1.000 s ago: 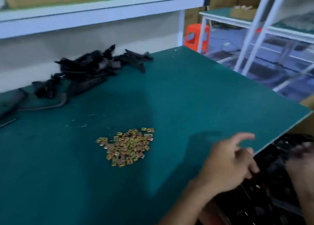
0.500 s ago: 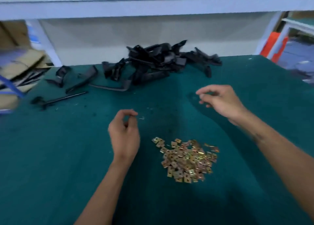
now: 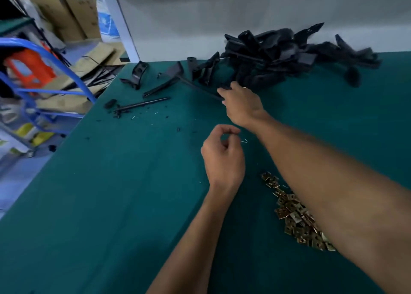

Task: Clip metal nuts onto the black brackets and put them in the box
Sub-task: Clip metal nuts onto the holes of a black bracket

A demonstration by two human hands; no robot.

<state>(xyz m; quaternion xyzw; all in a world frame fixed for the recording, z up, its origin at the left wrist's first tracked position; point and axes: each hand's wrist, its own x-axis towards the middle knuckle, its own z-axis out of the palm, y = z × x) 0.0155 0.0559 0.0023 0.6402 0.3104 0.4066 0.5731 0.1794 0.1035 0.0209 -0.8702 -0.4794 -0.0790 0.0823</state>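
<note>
- We reach our right hand (image 3: 242, 104) to the black brackets (image 3: 273, 55) — fingers on one bracket, grip unclear.
- Our left hand (image 3: 223, 158) hovers curled, holding nothing visible.
- Metal nuts (image 3: 293, 216) lie heaped on the green table (image 3: 111, 204), partly under our right forearm.

Brackets (image 3: 278, 55) lie behind the nuts (image 3: 293, 213) on the table (image 3: 111, 204).
</note>
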